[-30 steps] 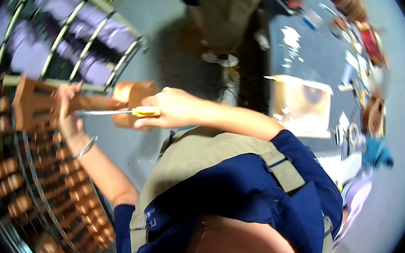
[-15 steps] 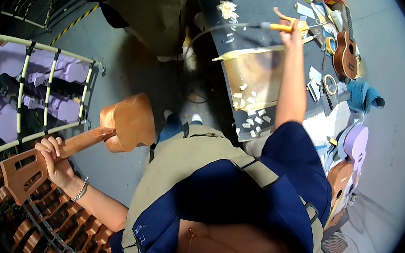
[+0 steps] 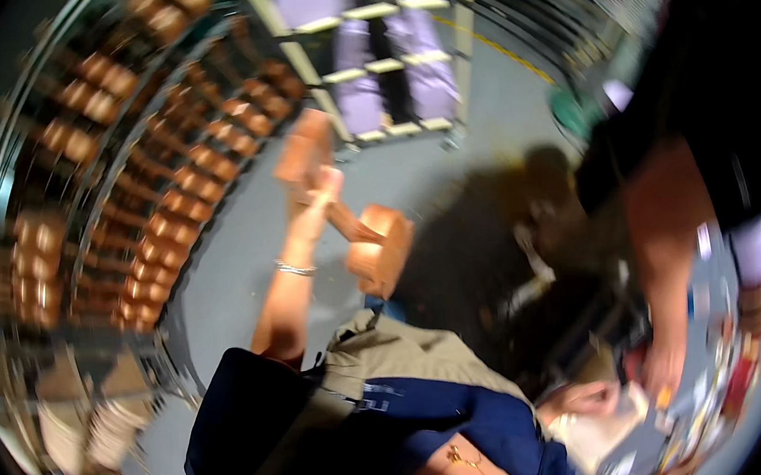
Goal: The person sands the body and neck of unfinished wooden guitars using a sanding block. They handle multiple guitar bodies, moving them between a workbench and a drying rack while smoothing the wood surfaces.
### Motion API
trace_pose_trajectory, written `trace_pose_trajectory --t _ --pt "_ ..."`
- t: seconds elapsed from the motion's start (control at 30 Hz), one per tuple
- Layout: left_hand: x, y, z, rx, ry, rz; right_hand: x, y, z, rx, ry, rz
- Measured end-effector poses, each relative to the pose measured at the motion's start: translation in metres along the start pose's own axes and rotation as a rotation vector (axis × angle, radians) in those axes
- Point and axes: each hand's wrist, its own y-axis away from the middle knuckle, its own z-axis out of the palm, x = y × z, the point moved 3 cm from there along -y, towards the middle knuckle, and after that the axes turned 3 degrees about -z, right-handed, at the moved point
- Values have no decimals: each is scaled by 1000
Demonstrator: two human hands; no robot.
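My left hand point(image 3: 318, 194) is wrapped around the neck of a brown wooden ukulele point(image 3: 382, 248), close to its headstock. The instrument hangs out in front of me over the grey floor, its body toward my apron and its headstock pointing away. At the lower right, my right hand point(image 3: 590, 397) is low beside the workbench and a pale sheet point(image 3: 595, 428). Motion smears its fingers, so I cannot make out whether it holds anything.
Brown ukuleles point(image 3: 182, 203) hang in curved rows on racks at the left. A cream-framed rack point(image 3: 318, 80) of lilac instrument bodies stands ahead. A co-worker at the right reaches a hand point(image 3: 663, 367) toward the cluttered bench. A green round object point(image 3: 564, 114) sits on the floor.
My view has swung left toward the racks, with the ukulele still in my left hand. My right hand has come down from the yellow-handled tool's earlier place; the tool is no longer discernible.
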Motion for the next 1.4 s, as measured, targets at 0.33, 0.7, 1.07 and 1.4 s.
trace_pose_trajectory --t 0.33,0.7,1.07,1.4 --pt "24 -60 -102 326 319 46 -461 125 161 -1419 -1254 -527" --pt "25 -104 -291 550 -172 179 -746 226 269 -1696 -1608 -337" --pt "-67 -149 -407 1026 81 -175 -1107 149 341 -1718 -2060 -491" --pt "-61 -239 -497 1143 321 -52 -1369 113 365 -1439 -2144 -656"
